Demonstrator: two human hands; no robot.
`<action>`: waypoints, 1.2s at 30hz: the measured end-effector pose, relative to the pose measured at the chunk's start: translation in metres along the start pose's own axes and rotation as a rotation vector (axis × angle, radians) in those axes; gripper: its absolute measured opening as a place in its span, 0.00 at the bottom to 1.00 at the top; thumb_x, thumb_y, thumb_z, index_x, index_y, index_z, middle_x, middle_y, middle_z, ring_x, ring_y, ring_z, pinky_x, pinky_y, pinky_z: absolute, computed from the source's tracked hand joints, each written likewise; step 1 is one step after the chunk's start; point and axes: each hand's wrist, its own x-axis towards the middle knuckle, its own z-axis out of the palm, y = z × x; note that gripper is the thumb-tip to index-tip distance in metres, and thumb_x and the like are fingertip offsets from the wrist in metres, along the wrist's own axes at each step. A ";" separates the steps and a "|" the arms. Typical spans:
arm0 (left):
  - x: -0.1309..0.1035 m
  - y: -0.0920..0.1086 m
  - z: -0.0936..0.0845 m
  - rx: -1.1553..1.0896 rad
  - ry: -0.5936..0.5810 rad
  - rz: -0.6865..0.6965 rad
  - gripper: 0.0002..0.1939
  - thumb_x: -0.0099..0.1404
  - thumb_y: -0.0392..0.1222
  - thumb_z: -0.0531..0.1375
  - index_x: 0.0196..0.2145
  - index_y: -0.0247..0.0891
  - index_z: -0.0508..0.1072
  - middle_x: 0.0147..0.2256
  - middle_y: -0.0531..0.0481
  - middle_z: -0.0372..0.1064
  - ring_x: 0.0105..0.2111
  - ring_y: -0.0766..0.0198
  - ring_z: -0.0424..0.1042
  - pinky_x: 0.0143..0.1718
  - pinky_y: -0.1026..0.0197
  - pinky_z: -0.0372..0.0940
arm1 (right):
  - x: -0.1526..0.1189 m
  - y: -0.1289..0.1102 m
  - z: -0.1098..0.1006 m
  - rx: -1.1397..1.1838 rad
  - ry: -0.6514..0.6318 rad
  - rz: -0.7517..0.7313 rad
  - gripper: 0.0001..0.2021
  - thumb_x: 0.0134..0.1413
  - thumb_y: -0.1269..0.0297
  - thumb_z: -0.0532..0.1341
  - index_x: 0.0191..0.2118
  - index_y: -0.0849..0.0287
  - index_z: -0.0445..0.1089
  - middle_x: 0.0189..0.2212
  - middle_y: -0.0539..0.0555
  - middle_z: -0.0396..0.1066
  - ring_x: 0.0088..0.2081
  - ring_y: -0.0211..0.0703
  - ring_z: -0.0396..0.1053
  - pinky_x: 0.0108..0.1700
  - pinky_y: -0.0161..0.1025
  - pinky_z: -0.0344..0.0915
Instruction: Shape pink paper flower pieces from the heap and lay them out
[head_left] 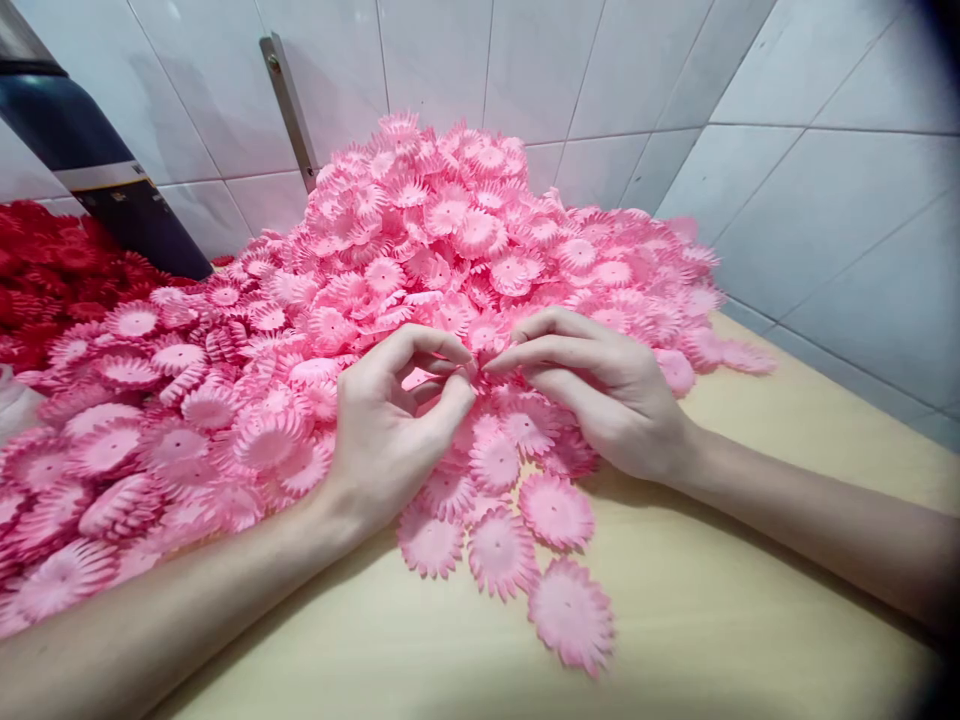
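Note:
A large heap of pink fringed flower discs (450, 230) covers the table against the tiled wall. Over its front part my left hand (405, 410) has thumb and forefinger pinched together. My right hand (600, 385) meets it from the right, fingertips nearly touching those of the left and also drawn together. Whatever sits between the fingertips is too small to make out. Below the hands, single pink discs lie flat, the nearest one (572, 615) close to the table's front.
Red pieces (52, 280) are piled at the far left, beside a dark cylindrical container (112, 170) that leans in view. A metal strip (288, 105) stands against the tiled wall (592, 70). Pale tabletop (712, 560) shows at the front right.

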 end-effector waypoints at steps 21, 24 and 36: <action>-0.004 -0.006 -0.002 0.037 -0.229 -0.070 0.12 0.62 0.36 0.62 0.45 0.35 0.72 0.40 0.47 0.75 0.42 0.63 0.76 0.45 0.62 0.73 | -0.005 0.002 0.007 0.164 0.122 0.048 0.10 0.50 0.77 0.64 0.37 0.56 0.71 0.32 0.49 0.74 0.35 0.39 0.74 0.38 0.37 0.74; -0.004 -0.008 -0.004 0.125 -0.207 -0.012 0.11 0.63 0.32 0.59 0.44 0.36 0.74 0.39 0.48 0.77 0.41 0.63 0.76 0.45 0.63 0.71 | -0.007 0.004 0.008 0.150 0.100 0.062 0.11 0.50 0.78 0.64 0.39 0.57 0.70 0.34 0.50 0.72 0.37 0.41 0.73 0.39 0.39 0.73; -0.004 -0.008 -0.006 0.282 -0.236 0.078 0.18 0.60 0.22 0.55 0.42 0.36 0.77 0.34 0.53 0.77 0.34 0.68 0.75 0.38 0.68 0.68 | -0.007 0.004 0.006 -0.013 -0.002 0.054 0.08 0.52 0.77 0.61 0.36 0.57 0.69 0.30 0.48 0.71 0.29 0.37 0.69 0.30 0.36 0.68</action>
